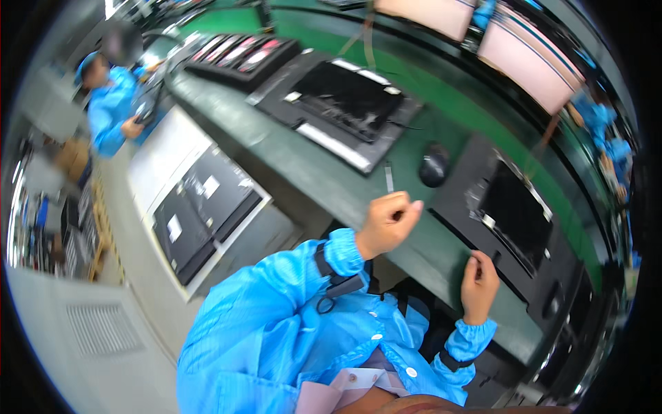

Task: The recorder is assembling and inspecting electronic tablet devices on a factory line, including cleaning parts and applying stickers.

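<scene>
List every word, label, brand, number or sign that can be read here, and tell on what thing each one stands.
None can be read.
White patches on the black panels: too small and blurred to show any writing.
Mouse: no readable marking.
Dark screen near the right hand: no readable text.

Left of the green workbench (276, 145), a white crate (169, 160) holds dark panels (189, 243) bearing 2 white labels (210, 185). On the bench's far left end sits a black slotted tray (222, 75). Past the bench are 2 pale boards (527, 58). A blue-clad person (110, 110) and brown cartons (72, 157) appear left of the bench.
</scene>
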A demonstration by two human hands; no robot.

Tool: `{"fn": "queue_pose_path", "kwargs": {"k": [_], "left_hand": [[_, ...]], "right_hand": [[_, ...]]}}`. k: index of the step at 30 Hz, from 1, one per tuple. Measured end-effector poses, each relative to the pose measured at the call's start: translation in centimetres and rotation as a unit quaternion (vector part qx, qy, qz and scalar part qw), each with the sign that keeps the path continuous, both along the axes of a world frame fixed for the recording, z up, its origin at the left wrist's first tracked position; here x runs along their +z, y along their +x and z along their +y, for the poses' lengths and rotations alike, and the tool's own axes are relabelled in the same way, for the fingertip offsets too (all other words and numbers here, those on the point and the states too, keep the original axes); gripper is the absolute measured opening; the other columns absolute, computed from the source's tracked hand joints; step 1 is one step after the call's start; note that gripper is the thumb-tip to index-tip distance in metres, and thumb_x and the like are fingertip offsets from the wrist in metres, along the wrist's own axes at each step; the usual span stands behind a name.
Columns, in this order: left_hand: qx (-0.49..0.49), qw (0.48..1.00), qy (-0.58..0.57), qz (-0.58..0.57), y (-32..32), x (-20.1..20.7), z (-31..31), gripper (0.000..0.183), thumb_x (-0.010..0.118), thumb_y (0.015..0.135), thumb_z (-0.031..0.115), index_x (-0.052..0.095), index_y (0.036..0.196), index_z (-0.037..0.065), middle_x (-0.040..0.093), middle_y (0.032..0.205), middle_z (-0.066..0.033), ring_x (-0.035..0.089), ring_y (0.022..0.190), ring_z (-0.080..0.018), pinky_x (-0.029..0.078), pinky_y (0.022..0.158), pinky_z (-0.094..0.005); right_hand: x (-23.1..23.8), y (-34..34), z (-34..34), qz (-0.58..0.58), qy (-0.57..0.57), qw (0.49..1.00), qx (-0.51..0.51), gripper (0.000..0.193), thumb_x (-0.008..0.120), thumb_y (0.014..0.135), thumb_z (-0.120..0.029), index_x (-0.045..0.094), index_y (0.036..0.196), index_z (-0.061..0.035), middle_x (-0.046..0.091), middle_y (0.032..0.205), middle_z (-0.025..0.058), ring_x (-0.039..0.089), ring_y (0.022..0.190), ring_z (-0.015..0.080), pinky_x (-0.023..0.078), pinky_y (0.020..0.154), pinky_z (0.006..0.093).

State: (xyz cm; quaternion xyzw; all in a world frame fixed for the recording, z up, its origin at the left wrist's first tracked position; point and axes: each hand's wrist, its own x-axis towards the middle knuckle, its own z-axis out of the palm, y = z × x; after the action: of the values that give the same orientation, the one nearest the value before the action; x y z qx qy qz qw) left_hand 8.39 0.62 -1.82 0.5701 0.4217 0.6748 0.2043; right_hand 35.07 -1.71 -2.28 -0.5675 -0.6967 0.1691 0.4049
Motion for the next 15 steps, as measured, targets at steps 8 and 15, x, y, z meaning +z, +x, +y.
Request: {"fn": "queue_pose_path", "kwargs": {"k": [8, 15], "left_hand": [[-0.057, 0.958, -0.214, -0.184, -3.7, 0.6, -2.1, 0.041, 0.066, 0.102, 0.02, 0.051, 0.066, 0.007, 0.046, 0.064, 0.0059, 0.039, 0.057, -0.0036, 0.028, 0.049, -0.0266], [0.227, 0.905, -0.213, 0.289, -21.1, 0.1, -15.0, 0.022, 0.079, 0.085, 0.025, 0.07, 0.09, 0.005, 0.066, 0.089, -0.0112, 0.066, 0.083, -0.0291, 0.052, 0.074, -0.0382]], "right_hand": [[0.7, -0.5, -0.2, -0.02, -0.013, 0.999, 0.025, 0.013, 0.063, 0.098, -0.006, 0.07, 0.106, 0.001, 0.065, 0.08, 0.0066, 0.057, 0.069, 0.0113, 0.045, 0.061, 0.0274], [0.9, 0.0, 0.0, -0.05, -0.02, 0.998, 0.042, 0.015, 0.061, 0.102, -0.009, 0.068, 0.11, 0.002, 0.061, 0.085, 0.0027, 0.052, 0.072, 0.0076, 0.043, 0.064, 0.0252]]}}
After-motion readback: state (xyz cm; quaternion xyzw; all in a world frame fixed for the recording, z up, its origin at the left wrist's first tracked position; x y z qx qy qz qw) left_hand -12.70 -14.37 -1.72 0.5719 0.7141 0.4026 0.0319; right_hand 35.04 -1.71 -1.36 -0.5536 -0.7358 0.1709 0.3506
